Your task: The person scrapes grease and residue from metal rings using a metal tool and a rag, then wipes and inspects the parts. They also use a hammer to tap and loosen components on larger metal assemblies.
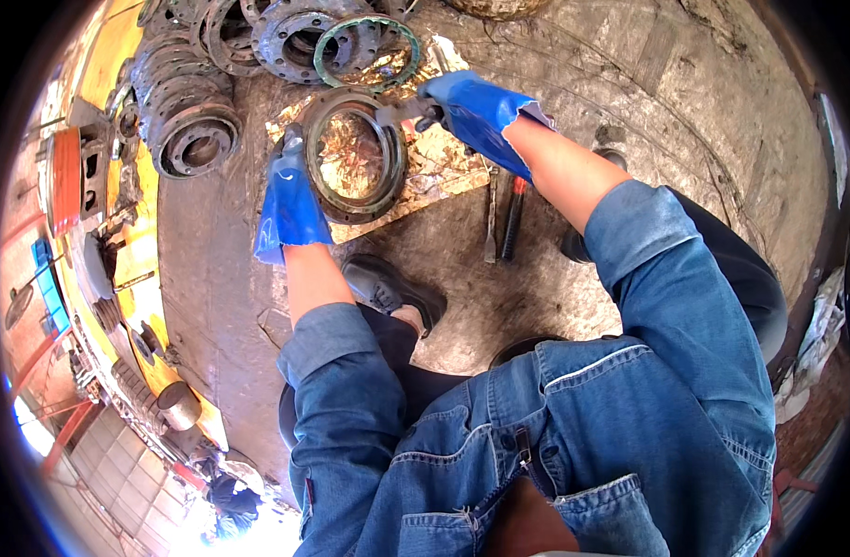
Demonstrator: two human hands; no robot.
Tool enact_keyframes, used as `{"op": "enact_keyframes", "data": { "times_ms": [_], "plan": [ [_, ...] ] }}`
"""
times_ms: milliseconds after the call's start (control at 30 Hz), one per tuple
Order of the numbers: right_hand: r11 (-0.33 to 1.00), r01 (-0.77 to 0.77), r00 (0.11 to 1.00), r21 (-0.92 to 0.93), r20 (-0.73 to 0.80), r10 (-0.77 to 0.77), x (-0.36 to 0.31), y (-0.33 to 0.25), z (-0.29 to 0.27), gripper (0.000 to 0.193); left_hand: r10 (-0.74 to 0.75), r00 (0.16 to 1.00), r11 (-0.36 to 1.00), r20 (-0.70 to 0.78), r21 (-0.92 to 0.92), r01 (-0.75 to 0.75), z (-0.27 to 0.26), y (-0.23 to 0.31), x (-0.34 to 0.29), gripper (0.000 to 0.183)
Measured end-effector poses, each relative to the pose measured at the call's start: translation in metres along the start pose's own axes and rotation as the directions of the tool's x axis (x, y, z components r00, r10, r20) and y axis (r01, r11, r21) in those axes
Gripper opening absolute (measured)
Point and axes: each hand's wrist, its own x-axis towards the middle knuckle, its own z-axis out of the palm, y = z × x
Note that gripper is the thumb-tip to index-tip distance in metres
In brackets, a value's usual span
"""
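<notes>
- Right hand (pixel 446 97): gloved, closed around a flat metal tool (pixel 388 115), its end at the ring's upper right rim.
- Left hand (pixel 288 160): gloved, at the ring's left rim; finger opening and grip cannot be determined.
- Metal ring (pixel 396 172): on a stained sheet (pixel 448 169) over the floor (pixel 220 278).
- Red-and-black-handled tool (pixel 512 223): near the sheet's right corner.

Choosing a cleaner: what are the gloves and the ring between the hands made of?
Gloves: likely rubber or PVC; smooth, glossy blue with highlights. Stepped ring: probably steel or cast iron; dull grey-brown with concentric edges, alloy unclear.
</notes>
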Motion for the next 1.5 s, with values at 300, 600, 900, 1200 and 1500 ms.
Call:
{"op": "enact_keyframes", "data": {
  "times_ms": [300, 600, 900, 1200, 1500],
  "plan": [
    [0.961, 0.107, 0.992, 0.254, -0.087, -0.087, -0.022, -0.057, -0.008, 0.045, -0.129, 0.990, 0.981, 0.052, -0.139, 0.135, -0.009, -0.006, 0.029, 0.052],
    [0.926, 0.369, 0.906, 0.082, 0.189, -0.378, -0.065, -0.086, -0.024, 0.046, -0.075, 0.995, 0.988, 0.070, -0.131, 0.084, -0.017, -0.015, 0.034, 0.055],
    [0.877, 0.479, 0.823, -0.027, 0.361, -0.438, -0.083, -0.075, -0.016, 0.042, -0.064, 0.991, 0.979, 0.113, -0.188, 0.085, 0.001, -0.004, 0.027, 0.049],
    [0.679, -0.286, 0.954, 0.676, 0.266, 0.137, -0.052, -0.027, -0.005, 0.041, 0.003, 0.997, 0.976, 0.081, -0.216, 0.015, -0.008, -0.011, 0.025, 0.049],
    [0.610, -0.365, 0.903, 0.703, 0.109, 0.415, -0.008, -0.034, 0.010, 0.035, -0.030, 0.998, 0.983, 0.051, -0.182, 0.039, -0.011, -0.013, 0.021, 0.049]
  ]
}}
